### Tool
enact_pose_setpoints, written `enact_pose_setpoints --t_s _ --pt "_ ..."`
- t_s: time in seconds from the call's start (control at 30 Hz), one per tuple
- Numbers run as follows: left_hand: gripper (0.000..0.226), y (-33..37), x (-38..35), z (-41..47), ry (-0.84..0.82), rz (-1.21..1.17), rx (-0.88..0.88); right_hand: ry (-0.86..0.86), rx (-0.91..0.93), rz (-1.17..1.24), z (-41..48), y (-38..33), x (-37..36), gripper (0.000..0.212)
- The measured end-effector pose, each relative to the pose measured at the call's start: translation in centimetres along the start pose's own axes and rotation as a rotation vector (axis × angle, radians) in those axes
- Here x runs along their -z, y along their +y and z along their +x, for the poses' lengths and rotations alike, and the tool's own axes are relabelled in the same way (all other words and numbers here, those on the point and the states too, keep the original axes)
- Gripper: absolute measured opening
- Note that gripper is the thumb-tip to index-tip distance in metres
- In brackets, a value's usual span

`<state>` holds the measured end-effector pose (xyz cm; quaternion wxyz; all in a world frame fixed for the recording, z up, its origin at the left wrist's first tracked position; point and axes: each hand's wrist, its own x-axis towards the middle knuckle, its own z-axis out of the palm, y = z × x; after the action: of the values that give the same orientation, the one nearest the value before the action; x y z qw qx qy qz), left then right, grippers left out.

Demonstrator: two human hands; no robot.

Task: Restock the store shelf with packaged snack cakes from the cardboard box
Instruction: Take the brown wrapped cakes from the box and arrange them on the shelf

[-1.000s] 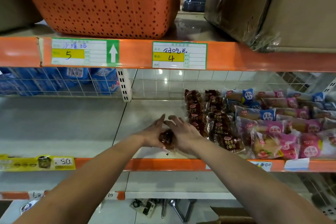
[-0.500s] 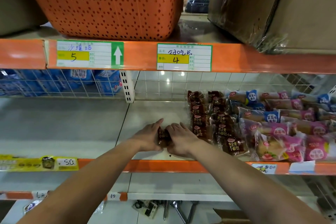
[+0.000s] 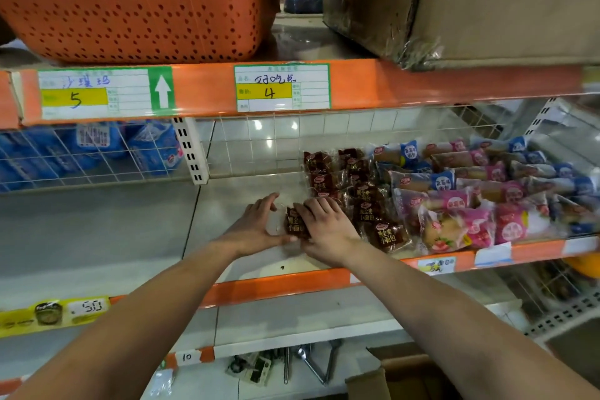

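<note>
A brown snack cake packet [image 3: 293,225] lies on the middle shelf [image 3: 227,204], just left of the rows of matching brown packets [image 3: 368,206]. My right hand [image 3: 326,227] covers its right half, fingers bent over the top and thumb at its near edge. My left hand [image 3: 255,226] touches the packet's clear left end with straight fingers, thumb stretched along the near side. An open cardboard box [image 3: 402,377] shows at the bottom edge, below the shelf; its inside is hidden.
Pink and blue wrapped cakes [image 3: 470,195] fill the shelf's right part. Above, an orange basket [image 3: 136,0] and a film-wrapped carton [image 3: 454,0] sit on the upper shelf. Blue packs [image 3: 91,149] lie behind a wire divider. Metal tongs [image 3: 308,364] lie on the lower shelf.
Both hands have pushed the brown packet a little deeper and lowered it onto the shelf beside the brown rows. My left fingers have spread away from it.
</note>
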<state>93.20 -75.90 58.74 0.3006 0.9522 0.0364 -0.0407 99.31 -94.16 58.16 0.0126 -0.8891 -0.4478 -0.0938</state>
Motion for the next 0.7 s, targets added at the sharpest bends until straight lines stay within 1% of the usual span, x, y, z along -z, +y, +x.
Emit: enact_pose_setpoints --t_s 0.07,0.17,0.23,0.33,0.43,0.57,0.63,0.7 --pt "0.115 1.1 -0.7 0.3 -0.061 0.025 -0.027 -0.034 -0.034 -0.023 -1.4 1.1 0.5 0.08" --pt "0.12 2.5 -2.2 0.9 -0.135 0.092 -0.074 -0.091 -0.038 -0.08 -3.6 2.4 0.0 0.072" --pt "0.12 3.1 -3.2 1.4 -0.159 0.126 -0.093 -0.104 -0.056 -0.096 -4.7 2.8 -0.7 0.072" --pt "0.117 3.5 -4.2 1.9 -0.159 0.159 -0.123 -0.068 -0.105 -0.103 -5.3 2.7 -1.1 0.077" --pt "0.113 3.7 -4.8 2.1 -0.147 0.151 -0.128 -0.077 -0.108 -0.117 -5.7 2.9 -0.6 0.072" --pt "0.114 4.1 -5.3 2.5 -0.111 0.048 -0.086 -0.195 -0.134 -0.196 -6.6 3.4 0.1 0.068" --pt "0.114 4.2 -5.6 2.7 -0.097 0.016 -0.071 -0.216 -0.15 -0.189 -6.7 3.3 0.3 0.069" --pt "0.114 4.4 -6.0 2.9 -0.093 0.022 -0.084 -0.223 -0.148 -0.194 -6.5 2.9 0.5 0.074"
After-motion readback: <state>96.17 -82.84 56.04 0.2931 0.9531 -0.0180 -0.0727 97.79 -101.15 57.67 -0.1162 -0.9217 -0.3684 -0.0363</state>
